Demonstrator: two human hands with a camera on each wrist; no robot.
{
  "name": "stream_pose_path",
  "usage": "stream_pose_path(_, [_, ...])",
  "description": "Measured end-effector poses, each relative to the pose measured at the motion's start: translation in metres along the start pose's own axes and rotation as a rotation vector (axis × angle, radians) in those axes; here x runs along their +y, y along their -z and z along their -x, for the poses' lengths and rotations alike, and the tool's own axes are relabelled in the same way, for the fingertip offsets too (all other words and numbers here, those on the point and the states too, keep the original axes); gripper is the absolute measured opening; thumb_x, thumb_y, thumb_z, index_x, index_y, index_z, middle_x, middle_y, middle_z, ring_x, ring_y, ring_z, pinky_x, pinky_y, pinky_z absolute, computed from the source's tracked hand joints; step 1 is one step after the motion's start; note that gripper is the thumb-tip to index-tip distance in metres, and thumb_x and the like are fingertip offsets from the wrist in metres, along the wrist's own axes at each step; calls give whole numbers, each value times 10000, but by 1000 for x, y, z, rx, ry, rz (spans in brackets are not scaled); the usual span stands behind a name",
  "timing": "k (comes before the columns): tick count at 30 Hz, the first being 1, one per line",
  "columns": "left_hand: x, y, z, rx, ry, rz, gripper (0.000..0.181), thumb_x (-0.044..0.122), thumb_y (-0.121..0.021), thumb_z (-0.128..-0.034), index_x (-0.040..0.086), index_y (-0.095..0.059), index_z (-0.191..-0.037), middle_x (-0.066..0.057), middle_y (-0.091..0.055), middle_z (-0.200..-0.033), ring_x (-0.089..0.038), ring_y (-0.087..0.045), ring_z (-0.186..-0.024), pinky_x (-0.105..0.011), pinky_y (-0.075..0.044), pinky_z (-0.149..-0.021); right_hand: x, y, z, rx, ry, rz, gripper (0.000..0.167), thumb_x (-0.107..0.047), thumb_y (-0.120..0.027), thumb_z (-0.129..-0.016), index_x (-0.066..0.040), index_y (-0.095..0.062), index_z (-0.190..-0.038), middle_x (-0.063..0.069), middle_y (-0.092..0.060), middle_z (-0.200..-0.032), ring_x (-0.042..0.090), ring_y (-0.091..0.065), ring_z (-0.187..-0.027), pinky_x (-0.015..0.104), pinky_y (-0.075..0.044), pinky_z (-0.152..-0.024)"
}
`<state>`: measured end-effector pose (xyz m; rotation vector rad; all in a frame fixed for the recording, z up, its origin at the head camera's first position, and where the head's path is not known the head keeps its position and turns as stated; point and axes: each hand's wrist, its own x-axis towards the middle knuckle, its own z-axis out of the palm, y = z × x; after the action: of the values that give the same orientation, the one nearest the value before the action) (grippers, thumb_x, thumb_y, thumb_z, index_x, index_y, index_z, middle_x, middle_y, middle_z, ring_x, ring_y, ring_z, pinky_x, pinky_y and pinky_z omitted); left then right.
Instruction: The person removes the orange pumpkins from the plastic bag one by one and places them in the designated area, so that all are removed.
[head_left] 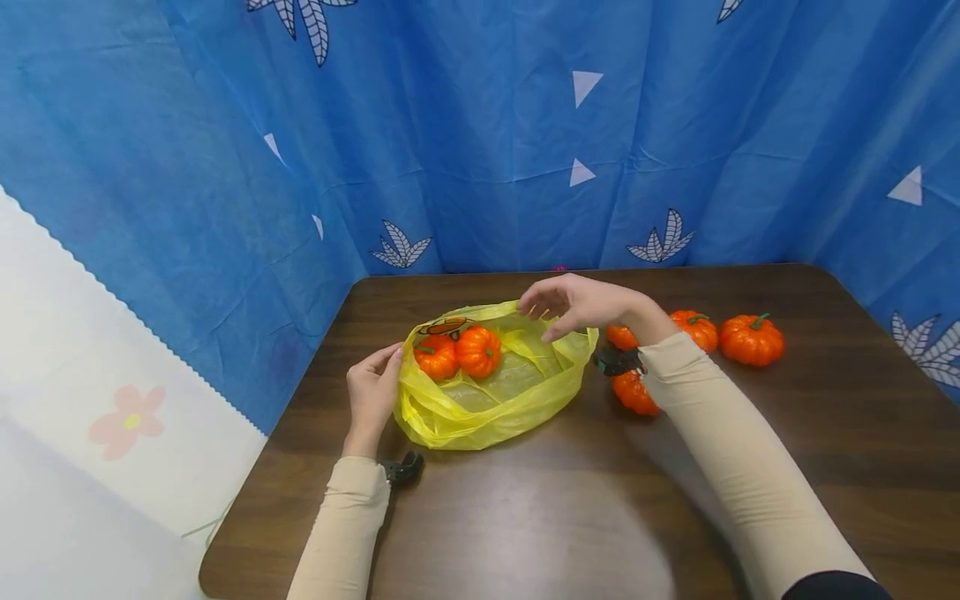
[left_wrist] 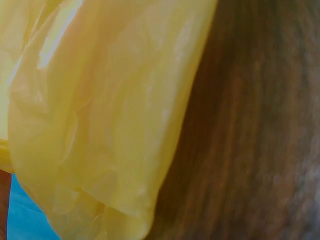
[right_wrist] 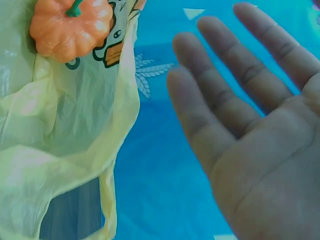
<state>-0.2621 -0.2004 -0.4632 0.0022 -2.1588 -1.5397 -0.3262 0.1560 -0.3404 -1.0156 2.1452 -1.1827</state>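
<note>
A yellow plastic bag point(head_left: 495, 427) lies spread on the table with its mouth facing up. Inside it, toward the left, two small orange pumpkins point(head_left: 478, 352) sit side by side. My left hand point(head_left: 372, 393) pinches the bag's left rim between thumb and fingers. Over the bag's far right rim hovers my right hand point(head_left: 579, 302), its fingers spread and holding nothing. In the right wrist view the right palm point(right_wrist: 270, 150) appears beside the bag's edge, with one pumpkin point(right_wrist: 71, 29) beyond. The left wrist view is filled by bag film point(left_wrist: 115, 110) and wood; no fingers show there.
Several more pumpkins stand right of the bag: one farthest right point(head_left: 752, 340), one beside it point(head_left: 696, 332), and others point(head_left: 634, 395) partly hidden by the right arm. The brown table point(head_left: 525, 525) backs onto a blue curtain point(head_left: 480, 142). A white patterned cloth point(head_left: 75, 400) hangs at left.
</note>
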Motion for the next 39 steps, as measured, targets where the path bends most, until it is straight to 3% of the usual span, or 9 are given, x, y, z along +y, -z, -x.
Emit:
stream_pose_path(9, [-4, 8, 0, 15, 10, -20, 230, 182, -691, -957, 14, -768, -1094, -187, -756, -1076, -312, -718, -939, -71, -538, -720, -9, -4, -64, -150, 3, -55, 530, 16, -727, -870, 81, -522, -1354, 272, -519, -1408, 370, -533, -1280, 432, -523, -1048])
stream_pose_path(17, [-4, 6, 2, 11, 8, -21, 225, 184, -699, -951, 22, -771, -1090, -168, -761, -1076, -277, -722, -943, -97, -555, -725, -5, -19, -98, -108, -17, -32, 484, -22, -734, -872, 57, -573, -1322, 235, -581, -1373, 352, -553, -1267, 378, -528, -1039])
stream_pose_path(25, [-4, 3, 3, -12, 33, -1, 238, 178, -697, -952, 12, -762, -1109, -188, -751, -1100, -293, -718, -981, -88, -549, -744, 17, -29, -112, -43, -90, -78, 458, -24, -729, -870, 36, -597, -1305, 225, -605, -1354, 356, -570, -1252, 363, -531, -1032])
stream_pose_path(30, [-4, 1, 2, -8, 13, -11, 221, 168, -698, -950, 25, -768, -1103, -175, -756, -1091, -246, -725, -952, -109, -560, -753, 26, -29, -114, -42, -145, -50, 466, -53, -738, -873, -6, -605, -1317, 158, -628, -1351, 302, -575, -1257, 369, -512, -1059])
stream_pose_path(39, [-1, -2, 1, -19, 6, -12, 218, 164, -691, -955, 22, -768, -1101, -193, -753, -1083, -329, -720, -945, -63, -533, -729, 41, -37, -114, -104, -156, -48, 477, -28, -747, -857, -4, -602, -1311, 150, -636, -1332, 247, -597, -1195, 345, -513, -1049])
